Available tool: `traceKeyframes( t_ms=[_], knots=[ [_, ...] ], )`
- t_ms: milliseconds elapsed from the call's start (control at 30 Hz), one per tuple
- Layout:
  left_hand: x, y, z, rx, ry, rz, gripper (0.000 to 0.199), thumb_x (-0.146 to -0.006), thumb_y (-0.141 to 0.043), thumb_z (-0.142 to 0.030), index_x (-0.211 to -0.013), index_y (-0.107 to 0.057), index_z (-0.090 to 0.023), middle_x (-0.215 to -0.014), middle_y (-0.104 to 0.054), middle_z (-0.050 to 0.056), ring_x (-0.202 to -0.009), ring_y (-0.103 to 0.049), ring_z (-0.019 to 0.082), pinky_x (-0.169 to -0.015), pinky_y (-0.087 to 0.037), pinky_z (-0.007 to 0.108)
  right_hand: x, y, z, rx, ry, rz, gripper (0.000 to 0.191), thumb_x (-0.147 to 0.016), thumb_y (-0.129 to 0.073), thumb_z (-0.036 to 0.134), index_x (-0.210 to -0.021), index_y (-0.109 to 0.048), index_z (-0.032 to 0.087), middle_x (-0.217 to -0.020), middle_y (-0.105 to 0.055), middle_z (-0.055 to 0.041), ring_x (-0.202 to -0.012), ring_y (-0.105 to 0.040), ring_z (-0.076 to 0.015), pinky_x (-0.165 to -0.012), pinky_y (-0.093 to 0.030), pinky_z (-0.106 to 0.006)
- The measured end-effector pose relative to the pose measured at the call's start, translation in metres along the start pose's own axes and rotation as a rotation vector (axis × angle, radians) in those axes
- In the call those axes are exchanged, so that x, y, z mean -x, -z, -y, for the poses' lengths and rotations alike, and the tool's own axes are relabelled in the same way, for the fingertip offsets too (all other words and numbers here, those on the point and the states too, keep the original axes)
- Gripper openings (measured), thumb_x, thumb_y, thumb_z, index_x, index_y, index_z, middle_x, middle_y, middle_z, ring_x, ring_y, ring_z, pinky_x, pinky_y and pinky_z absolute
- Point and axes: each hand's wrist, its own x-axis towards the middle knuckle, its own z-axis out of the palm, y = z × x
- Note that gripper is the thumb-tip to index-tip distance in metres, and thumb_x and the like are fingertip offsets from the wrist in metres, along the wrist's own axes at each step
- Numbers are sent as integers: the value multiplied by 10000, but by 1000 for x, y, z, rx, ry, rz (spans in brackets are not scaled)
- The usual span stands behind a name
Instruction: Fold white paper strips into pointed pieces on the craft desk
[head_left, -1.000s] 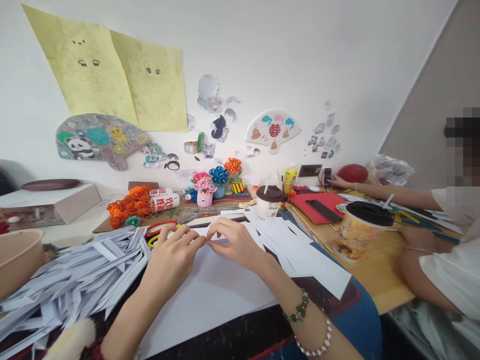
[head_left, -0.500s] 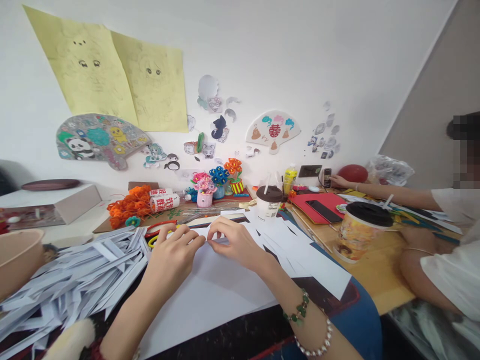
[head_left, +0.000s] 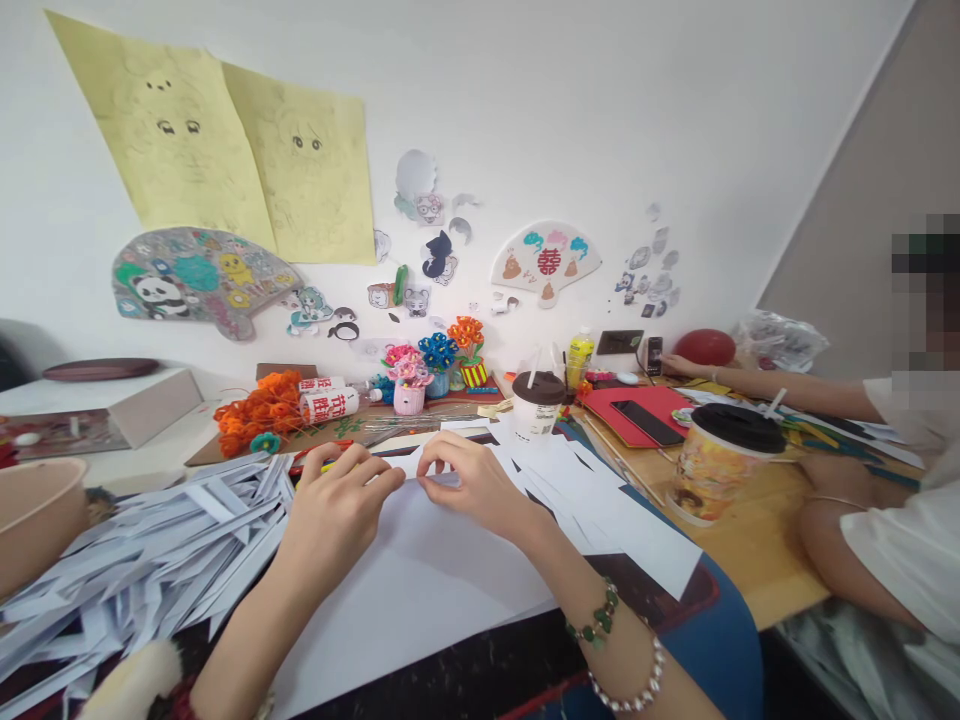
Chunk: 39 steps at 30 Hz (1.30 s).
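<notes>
A large white sheet of paper (head_left: 427, 580) lies on the dark mat in front of me. At its far edge my left hand (head_left: 341, 500) is closed, thumb and fingers pinching the paper near the left part of that edge. My right hand (head_left: 471, 487) pinches the same edge a short way to the right, its thumb under bent fingers. The edge seems slightly raised or folded between the hands; my fingers partly hide it. Left of my left arm is a big heap of folded white paper strips (head_left: 180, 540). Scissors with red and yellow handles sit partly hidden behind my left hand.
More white sheets (head_left: 600, 500) lie to the right. Behind them stand a lidded cup (head_left: 536, 410) and small flower pots (head_left: 410, 397). A second cup (head_left: 720, 470), a phone (head_left: 646, 423) on a red folder, and a co-worker's arm (head_left: 795, 382) are farther right. A pinkish tub (head_left: 41, 510) stands left.
My left hand has shifted slightly left and nearer along the paper's far edge, widening the gap between the hands. My right hand has hardly moved.
</notes>
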Motion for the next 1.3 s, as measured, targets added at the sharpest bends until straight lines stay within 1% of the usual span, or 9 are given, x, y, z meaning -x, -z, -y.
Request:
traceKeyframes(
  t_ms=[167, 333, 567, 700, 833, 1033, 1133, 1300],
  knots=[
    [-1, 3, 6, -15, 3, -43, 323, -844, -460, -10, -807, -684, -240, -755, -721, -4, -748, -607, 189, -789, -346, 389, 0, 3, -1, 14, -7, -14, 95, -844, -559, 120, -839, -569, 214, -894, -612, -9, -811, -580, -139, -742, -469, -272],
    [1, 5, 13, 22, 55, -97, 261, -868, -512, -69, -813, -699, -243, -762, -735, -6, -730, -611, 188, -788, -347, 398, 0, 6, -6, 7, -17, -43, 65, -863, -565, 157, -835, -571, 215, -889, -608, -11, -808, -576, -142, -733, -466, -271],
    [0, 7, 16, 17, 69, -112, 258, -889, -519, -104, -793, -710, -248, -744, -739, -17, -704, -623, 179, -789, -356, 403, 0, 7, -5, 20, -19, -43, 57, -865, -564, 170, -832, -577, 215, -878, -611, -11, -793, -577, -138, -736, -477, -276],
    [1, 9, 20, 29, 110, -132, 243, -916, -519, -162, -808, -718, -251, -783, -751, -8, -715, -634, 184, -789, -351, 411, 0, 9, -9, 5, -19, -77, 61, -863, -555, 165, -836, -579, 213, -882, -611, -14, -799, -581, -140, -725, -479, -276],
    [3, 11, 26, 26, 155, -148, 232, -925, -524, -181, -804, -711, -247, -792, -756, -6, -723, -634, 186, -792, -341, 419, 0, 13, -14, -9, -26, -111, 67, -862, -553, 161, -832, -580, 214, -887, -612, -19, -791, -574, -145, -729, -478, -280],
    [8, 13, 35, -51, 187, -149, 241, -931, -508, -144, -834, -703, -248, -802, -753, -14, -747, -628, 186, -778, -341, 414, 1, 17, -18, 20, -58, -139, 62, -857, -560, 164, -822, -581, 211, -867, -608, -11, -753, -563, -139, -715, -465, -280],
    [10, 13, 36, -81, 200, -125, 231, -938, -503, -143, -864, -698, -244, -829, -746, -30, -775, -632, 188, -794, -344, 414, 0, 17, -18, 29, -59, -139, 66, -856, -560, 163, -815, -580, 210, -860, -609, -11, -748, -560, -138, -709, -459, -277],
    [11, 15, 37, -99, 173, -103, 230, -944, -507, -156, -880, -707, -248, -828, -744, -42, -770, -633, 177, -792, -346, 403, 1, 18, -17, 29, -64, -131, 71, -857, -563, 156, -815, -577, 211, -857, -606, -5, -750, -558, -136, -708, -449, -269]
  ],
)
